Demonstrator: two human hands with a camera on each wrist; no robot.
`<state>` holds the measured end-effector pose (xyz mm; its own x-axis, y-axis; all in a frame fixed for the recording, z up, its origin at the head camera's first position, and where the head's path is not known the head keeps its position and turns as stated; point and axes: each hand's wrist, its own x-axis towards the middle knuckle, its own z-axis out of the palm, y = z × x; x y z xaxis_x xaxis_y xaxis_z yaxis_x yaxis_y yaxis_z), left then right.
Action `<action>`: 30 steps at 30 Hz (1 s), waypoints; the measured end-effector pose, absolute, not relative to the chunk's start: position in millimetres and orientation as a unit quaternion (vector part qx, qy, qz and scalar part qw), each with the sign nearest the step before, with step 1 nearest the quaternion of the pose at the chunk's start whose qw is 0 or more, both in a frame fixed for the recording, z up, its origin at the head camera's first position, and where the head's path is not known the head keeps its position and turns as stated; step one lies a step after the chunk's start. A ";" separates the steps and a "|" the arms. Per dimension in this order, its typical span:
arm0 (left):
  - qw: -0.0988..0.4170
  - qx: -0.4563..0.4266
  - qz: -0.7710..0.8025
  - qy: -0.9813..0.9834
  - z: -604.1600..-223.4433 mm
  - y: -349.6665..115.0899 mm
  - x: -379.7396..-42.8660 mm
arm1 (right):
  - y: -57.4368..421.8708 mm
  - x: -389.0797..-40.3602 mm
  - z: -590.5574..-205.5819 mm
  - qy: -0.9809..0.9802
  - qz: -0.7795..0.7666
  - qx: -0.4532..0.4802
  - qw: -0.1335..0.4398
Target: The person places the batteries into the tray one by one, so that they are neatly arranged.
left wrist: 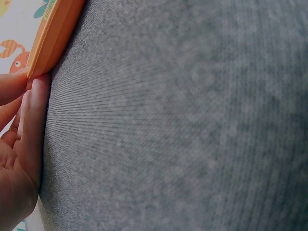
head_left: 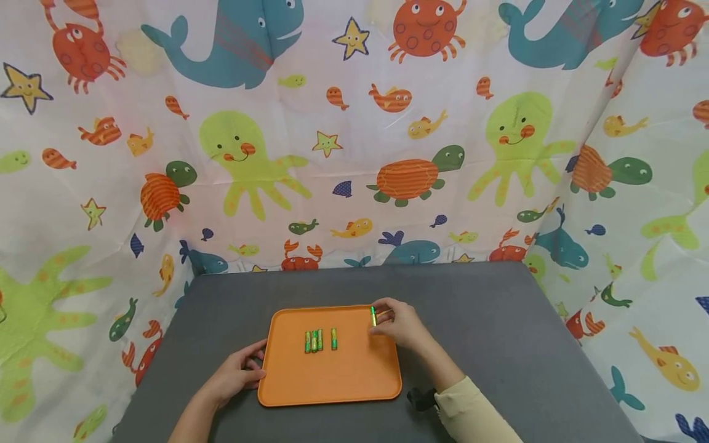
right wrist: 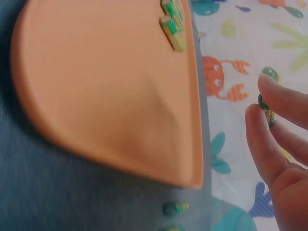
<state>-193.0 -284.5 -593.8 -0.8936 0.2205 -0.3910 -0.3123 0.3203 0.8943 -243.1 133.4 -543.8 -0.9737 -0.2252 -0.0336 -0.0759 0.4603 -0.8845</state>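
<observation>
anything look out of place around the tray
Yes: in the right wrist view, what look like two batteries lie on the table past the tray, while four others lie inside it. Nothing looks spilled.

The tray is plain orange; the batteries I observe are green and gold. The tabletop is dark grey, the sleeve pale yellow. The curtain is white, printed with teal whales, red-orange crabs, lime octopuses and orange-striped, green-headed turtles.
</observation>
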 end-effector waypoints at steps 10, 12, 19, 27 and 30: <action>0.231 -0.024 0.586 0.776 -596.3 -286.4 -191.9 | 99.8 -243.1 -556.8 0.850 -0.504 -0.123 0.095; 0.229 -0.023 0.584 0.779 -596.1 -286.2 -192.8 | 93.7 -244.8 -559.7 0.852 -0.497 -0.128 0.101; 0.223 -0.020 0.580 0.783 -596.1 -285.5 -193.9 | 71.9 -246.9 -572.0 0.867 -0.474 -0.124 0.098; 0.223 -0.037 0.581 0.782 -597.2 -283.7 -193.4 | 54.0 -244.4 -583.6 0.874 -0.460 -0.106 0.115; 0.221 -0.042 0.579 0.783 -597.8 -282.9 -192.6 | 49.6 -244.1 -587.8 0.875 -0.459 -0.102 0.118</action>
